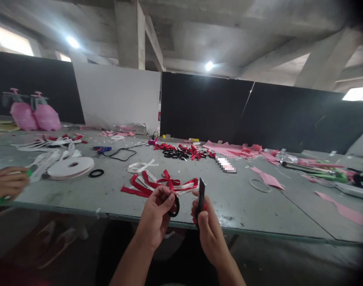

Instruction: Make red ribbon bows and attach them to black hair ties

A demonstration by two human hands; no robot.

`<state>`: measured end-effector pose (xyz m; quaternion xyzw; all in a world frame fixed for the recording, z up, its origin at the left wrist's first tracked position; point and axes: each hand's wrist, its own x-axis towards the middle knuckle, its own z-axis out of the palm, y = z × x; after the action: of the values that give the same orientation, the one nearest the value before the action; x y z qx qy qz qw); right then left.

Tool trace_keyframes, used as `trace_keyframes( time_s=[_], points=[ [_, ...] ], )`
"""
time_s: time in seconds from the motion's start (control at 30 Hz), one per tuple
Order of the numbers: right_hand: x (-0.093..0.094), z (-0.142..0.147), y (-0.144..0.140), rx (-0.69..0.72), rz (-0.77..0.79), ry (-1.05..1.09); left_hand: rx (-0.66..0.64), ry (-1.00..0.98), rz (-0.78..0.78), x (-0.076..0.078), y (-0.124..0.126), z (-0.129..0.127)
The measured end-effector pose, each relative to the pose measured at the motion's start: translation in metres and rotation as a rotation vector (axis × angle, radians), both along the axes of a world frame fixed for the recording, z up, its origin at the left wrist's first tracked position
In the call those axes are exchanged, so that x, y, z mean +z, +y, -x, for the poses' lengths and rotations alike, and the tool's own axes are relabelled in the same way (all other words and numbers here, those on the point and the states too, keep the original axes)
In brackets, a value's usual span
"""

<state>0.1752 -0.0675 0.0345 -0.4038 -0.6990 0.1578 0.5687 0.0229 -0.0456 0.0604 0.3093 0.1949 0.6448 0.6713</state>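
My left hand (pixel 157 210) pinches a black elastic hair band (pixel 175 207) above the table's near edge. My right hand (pixel 206 226) grips a pair of scissors (pixel 201 194) with red handles, the dark blades pointing up. Just beyond both hands lies a pile of red and white ribbon strips with a tied red bow (pixel 169 182). Farther back sits a heap of black hair bands mixed with red bows (pixel 184 151).
A grey-green table (pixel 243 206) spans the view. A white ribbon roll (pixel 70 167) and a loose black band (pixel 96 173) lie at left. Another person's hand (pixel 7 183) holds something green at far left. Pink paper pieces (pixel 269 179), a phone (pixel 225 164) and cables lie around.
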Motion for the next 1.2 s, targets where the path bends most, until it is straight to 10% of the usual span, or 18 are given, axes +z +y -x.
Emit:
trace_keyframes(
  time_s=[0.2, 0.5, 0.77, 1.07, 1.2],
  points=[
    [0.024, 0.011, 0.003, 0.192, 0.019, 0.004, -0.135, 0.154, 0.017, 0.011, -0.005, -0.006],
    [0.010, 0.003, 0.012, 0.124, -0.114, -0.022, -0.056, 0.242, -0.004, 0.002, 0.001, -0.007],
    [0.011, -0.001, 0.013, 0.025, -0.137, -0.148, -0.108, 0.889, -0.373, 0.015, -0.003, 0.019],
    [0.017, -0.003, 0.010, 0.078, -0.010, -0.346, 0.082, 1.333, -0.340, 0.012, -0.012, 0.022],
    [0.022, -0.001, 0.005, 0.113, 0.032, -0.226, 0.065, 1.236, -0.336, 0.008, -0.010, 0.018]
  ],
)
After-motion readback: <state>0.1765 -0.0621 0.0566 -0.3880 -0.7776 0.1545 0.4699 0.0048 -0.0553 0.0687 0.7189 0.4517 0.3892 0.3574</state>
